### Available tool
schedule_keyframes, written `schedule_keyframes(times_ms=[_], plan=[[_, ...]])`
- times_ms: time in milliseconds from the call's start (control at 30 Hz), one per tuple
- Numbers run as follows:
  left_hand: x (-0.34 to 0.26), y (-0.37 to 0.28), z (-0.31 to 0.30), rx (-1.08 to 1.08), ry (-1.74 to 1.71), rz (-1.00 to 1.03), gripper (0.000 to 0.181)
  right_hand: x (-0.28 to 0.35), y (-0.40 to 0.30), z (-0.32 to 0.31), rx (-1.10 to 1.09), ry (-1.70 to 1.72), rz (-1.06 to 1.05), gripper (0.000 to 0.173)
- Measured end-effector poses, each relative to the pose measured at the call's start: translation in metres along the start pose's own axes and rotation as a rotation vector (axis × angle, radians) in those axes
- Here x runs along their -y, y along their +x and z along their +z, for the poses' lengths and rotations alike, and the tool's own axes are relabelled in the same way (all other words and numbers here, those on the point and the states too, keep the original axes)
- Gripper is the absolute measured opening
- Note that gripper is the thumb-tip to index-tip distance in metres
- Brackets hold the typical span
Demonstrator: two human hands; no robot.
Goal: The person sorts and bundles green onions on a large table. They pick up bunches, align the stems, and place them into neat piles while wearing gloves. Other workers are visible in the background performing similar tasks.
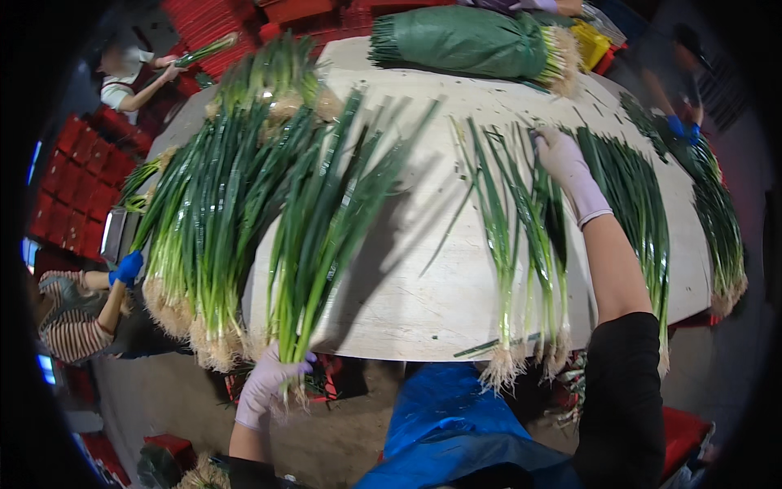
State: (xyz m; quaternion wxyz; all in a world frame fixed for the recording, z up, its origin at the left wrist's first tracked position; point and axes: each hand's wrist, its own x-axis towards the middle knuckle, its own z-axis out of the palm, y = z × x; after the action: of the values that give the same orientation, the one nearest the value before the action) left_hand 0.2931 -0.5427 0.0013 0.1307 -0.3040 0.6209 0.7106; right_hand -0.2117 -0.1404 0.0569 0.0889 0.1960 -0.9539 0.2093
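My left hand (275,382), in a pale lilac glove, is closed around the lower stalks of a bunch of green onions (311,244), just above the roots, near the table's front edge. The leaves of that bunch fan up and away over the white table (421,305). My right hand (553,150), gloved alike, is at the leaf tips of a few loose green onions (537,226) lying on the table; its fingers look bent, but whether they pinch a leaf is hidden. The roots of these loose onions hang over the front edge.
A large heap of green onions (214,220) lies left, another row (632,202) right. A green-wrapped bundle (464,43) rests at the back. Co-workers stand left, back left and back right. Red crates (73,177) are stacked at left; a blue apron (452,415) hangs below the table edge.
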Motion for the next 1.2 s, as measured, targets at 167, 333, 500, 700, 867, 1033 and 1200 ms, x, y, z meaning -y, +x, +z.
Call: schedule_keyframes(times_ms=[167, 333, 500, 700, 867, 1033, 1200], plan=[[0.021, 0.069, 0.007, -0.261, 0.108, -0.03, 0.042, 0.017, -0.119, -0.025, 0.715, -0.136, -0.032, 0.024], [0.03, 0.078, 0.004, -0.552, 0.617, 0.083, 0.074, -0.019, -0.251, -0.031, 1.22, 0.049, 0.415, 0.028], [-0.015, 0.051, 0.053, -0.81, 1.196, 0.383, 0.073, -0.076, -0.35, -0.013, 0.252, 0.014, 0.196, 0.049], [0.005, 0.09, 0.216, -0.213, 0.872, 0.467, 0.055, -0.049, -0.343, 0.001, 0.473, 0.023, 0.533, 0.077], [0.022, 0.128, 0.353, 0.047, 0.978, 0.508, 0.078, -0.053, -0.346, 0.03, 0.425, -0.028, 0.602, 0.075], [0.052, 0.153, 0.423, -0.063, 0.547, 0.329, 0.068, -0.015, -0.337, 0.025, 0.347, 0.547, 0.755, 0.052], [0.0, 0.143, 0.405, 0.372, -0.329, -0.227, 0.029, -0.014, -0.331, 0.009, 0.392, 1.219, 0.79, 0.043]])
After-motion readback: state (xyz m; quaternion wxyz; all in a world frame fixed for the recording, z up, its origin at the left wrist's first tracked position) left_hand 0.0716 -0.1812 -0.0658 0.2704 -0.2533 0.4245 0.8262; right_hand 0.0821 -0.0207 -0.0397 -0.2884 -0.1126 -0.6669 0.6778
